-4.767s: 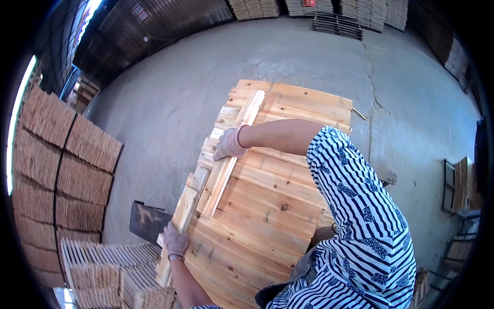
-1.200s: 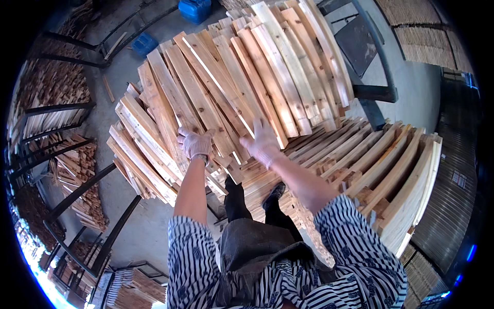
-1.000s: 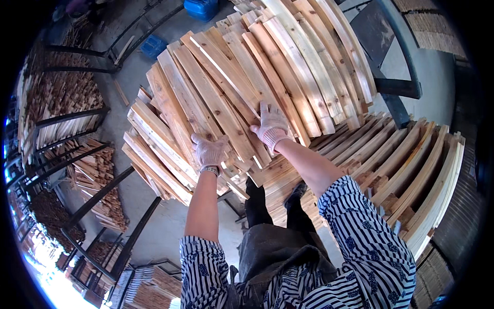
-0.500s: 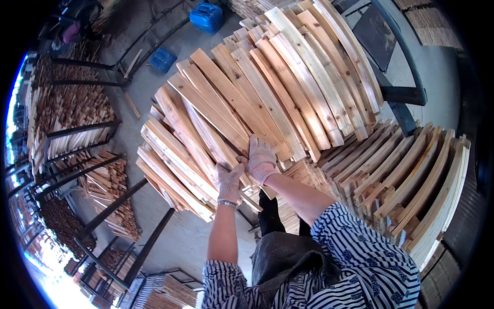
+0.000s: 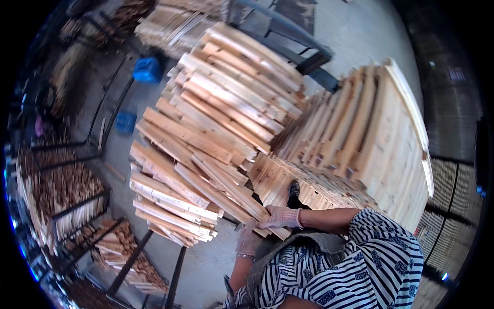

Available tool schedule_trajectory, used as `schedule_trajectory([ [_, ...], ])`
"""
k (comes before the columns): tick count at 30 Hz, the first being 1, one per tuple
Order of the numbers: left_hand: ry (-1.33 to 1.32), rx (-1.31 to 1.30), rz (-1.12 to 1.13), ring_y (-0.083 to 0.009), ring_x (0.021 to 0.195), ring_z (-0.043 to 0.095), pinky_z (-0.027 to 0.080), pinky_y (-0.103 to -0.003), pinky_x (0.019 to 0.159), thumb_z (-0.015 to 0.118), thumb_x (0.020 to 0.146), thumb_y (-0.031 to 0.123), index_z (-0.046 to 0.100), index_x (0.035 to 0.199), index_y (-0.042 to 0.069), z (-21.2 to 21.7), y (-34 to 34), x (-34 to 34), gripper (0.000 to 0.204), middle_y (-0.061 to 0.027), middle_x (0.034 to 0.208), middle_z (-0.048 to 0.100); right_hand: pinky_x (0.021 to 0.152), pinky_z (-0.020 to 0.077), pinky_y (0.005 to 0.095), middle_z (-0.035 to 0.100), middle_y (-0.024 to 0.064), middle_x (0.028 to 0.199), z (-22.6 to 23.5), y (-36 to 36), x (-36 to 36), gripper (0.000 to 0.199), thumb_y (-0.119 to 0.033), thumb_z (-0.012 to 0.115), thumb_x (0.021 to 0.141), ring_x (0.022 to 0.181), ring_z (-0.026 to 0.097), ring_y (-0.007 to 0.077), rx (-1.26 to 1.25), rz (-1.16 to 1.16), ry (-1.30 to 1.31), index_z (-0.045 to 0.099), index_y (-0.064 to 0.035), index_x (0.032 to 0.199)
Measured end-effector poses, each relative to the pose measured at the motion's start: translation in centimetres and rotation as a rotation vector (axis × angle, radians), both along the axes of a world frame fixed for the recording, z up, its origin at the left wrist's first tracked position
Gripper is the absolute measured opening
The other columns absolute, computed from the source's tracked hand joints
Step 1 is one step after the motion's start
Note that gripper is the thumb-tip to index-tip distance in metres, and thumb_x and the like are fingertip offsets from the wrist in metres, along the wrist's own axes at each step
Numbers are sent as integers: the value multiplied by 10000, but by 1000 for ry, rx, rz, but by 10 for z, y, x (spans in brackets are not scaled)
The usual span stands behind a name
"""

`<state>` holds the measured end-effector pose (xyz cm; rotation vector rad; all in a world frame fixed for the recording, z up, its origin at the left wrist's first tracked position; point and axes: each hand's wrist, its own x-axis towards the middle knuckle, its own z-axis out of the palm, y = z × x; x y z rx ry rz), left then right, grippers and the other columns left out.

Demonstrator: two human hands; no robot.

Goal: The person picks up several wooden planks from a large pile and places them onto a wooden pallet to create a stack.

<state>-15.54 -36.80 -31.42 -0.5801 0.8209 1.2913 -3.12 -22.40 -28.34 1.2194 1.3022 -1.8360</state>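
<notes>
Close to my waist, my right hand (image 5: 281,217), in a pale work glove, is closed over the near ends of a few wooden slats (image 5: 232,186). My left hand (image 5: 248,240), also gloved and a little blurred, closes around the same slat ends from the left and underneath; its fingers are partly hidden. These slats stick out toward me at a slant, their far ends resting on a broad pile of light wooden slats (image 5: 226,110). Loose slats (image 5: 170,198) lie along the pile's near left side.
On the right stands a tall stack of wooden boards (image 5: 391,139). Two blue plastic jugs, one larger (image 5: 147,70) and one smaller (image 5: 125,122), sit on the floor beyond the pile. Metal racks with wood pieces (image 5: 67,180) line the left. A dark metal frame (image 5: 309,56) stands behind.
Both hands have drawn back from the pile toward my body, pulling a few slats partly off it. My view has turned, showing more of the right-hand stack.
</notes>
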Motion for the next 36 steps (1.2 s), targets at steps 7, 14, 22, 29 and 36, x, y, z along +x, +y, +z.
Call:
schedule_trajectory([
  [7,131,-166,-116,-254,1052,659,583,-391,874,511,1059,261,547,1330,-44,175,54,32,409,-182,1159,654,1009,492,389,641,238,1273,123,17,30,874,-522,796,765,1195,621,335,190,-70,156,499,5,1396],
  [14,793,481,-333,-211,1036,649,543,-344,947,638,998,187,667,1125,-70,198,93,82,288,-127,1172,659,1016,483,443,605,259,1218,171,45,129,871,-423,836,703,1173,590,416,888,-252,697,480,-10,1382],
  [22,2229,1577,-623,-350,1040,669,530,-414,917,699,904,9,683,1159,-19,245,213,143,257,-213,1186,666,695,601,388,697,124,997,216,115,207,368,-402,538,943,889,706,263,-122,-1185,1069,643,-82,1091],
  [29,1416,1347,-787,-254,1113,626,541,-398,935,727,872,5,529,1310,-48,337,241,248,484,-147,1256,611,1041,487,410,576,196,1267,312,81,323,874,-436,846,758,1222,568,314,1505,-673,712,432,2,1391],
  [36,1148,1331,-744,-203,1178,572,538,-364,970,738,847,29,373,1440,28,373,304,253,696,-118,1315,542,991,513,388,598,214,1222,284,139,301,881,-301,845,778,1189,591,281,1453,-754,710,347,7,1436],
])
